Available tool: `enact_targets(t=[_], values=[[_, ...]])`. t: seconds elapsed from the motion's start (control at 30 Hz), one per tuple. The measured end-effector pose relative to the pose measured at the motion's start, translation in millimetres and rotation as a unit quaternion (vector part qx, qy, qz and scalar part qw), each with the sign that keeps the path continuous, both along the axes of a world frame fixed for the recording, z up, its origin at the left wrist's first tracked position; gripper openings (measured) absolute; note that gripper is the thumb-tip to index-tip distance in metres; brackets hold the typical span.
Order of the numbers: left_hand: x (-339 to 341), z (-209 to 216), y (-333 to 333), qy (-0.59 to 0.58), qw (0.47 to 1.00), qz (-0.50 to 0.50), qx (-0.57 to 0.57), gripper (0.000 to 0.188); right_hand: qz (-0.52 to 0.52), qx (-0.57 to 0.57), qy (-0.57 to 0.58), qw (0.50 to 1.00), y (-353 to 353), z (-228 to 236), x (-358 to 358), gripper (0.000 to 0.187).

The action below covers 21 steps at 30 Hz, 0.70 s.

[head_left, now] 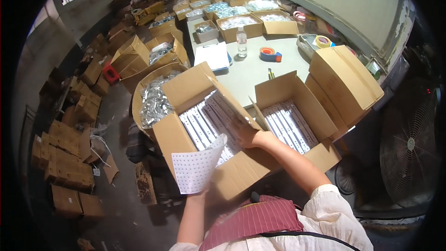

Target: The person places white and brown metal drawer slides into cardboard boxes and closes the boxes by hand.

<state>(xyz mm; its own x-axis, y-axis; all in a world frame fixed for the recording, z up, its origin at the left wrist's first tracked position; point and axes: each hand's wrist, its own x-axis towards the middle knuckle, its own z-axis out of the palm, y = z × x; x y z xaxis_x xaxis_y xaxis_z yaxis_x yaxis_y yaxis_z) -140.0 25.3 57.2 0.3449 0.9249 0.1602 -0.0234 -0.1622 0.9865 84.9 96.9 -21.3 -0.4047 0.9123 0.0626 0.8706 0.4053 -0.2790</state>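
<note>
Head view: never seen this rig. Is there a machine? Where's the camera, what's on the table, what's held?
No machine: these are a person's own bare hands. The single picture comes from a wide fisheye camera worn on the head, looking down, so straight edges bend near the rim. The left hand, mostly hidden, holds a white printed paper sheet. The right hand reaches into an open brown cardboard box of long white strips; I can't tell whether it grips any. On the pale grey table stand a clear plastic bottle and a blue-and-orange tape dispenser.
</note>
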Motion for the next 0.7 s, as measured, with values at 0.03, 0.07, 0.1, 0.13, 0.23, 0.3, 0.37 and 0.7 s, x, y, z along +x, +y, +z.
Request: enact_targets(t=[0.03,0.07,0.1,0.13,0.23,0.3,0.37,0.7], values=[[4,-9,8,0.015,0.994,-0.020,0.103,0.042,0.045,0.022,-0.104,0.993,6,-3,9,0.067],[3,-14,6,-0.056,0.989,-0.042,-0.131,0.048,0.023,0.058,-0.091,0.994,7,-17,13,0.065],[21,-5,0,-0.188,0.942,-0.036,-0.275,0.025,-0.002,0.093,-0.079,0.993,8,-39,20,0.064],[29,-8,0,-0.243,0.930,-0.088,-0.262,0.018,-0.023,0.119,-0.038,0.992,8,-52,15,0.064],[33,-8,-6,-0.235,0.947,-0.120,-0.182,0.005,-0.070,-0.130,0.236,0.960,-37,60,-13,0.066],[50,-28,-1,-0.312,0.920,-0.159,-0.176,0.049,-0.004,-0.159,0.206,0.966,-69,58,18,0.055],[37,-42,2,-0.344,0.889,-0.208,-0.219,0.023,0.165,-0.227,0.335,0.899,-95,83,66,0.044],[42,-82,13,-0.205,0.932,-0.193,-0.229,0.012,-0.413,-0.306,0.020,0.858,-106,-80,216,0.127]])
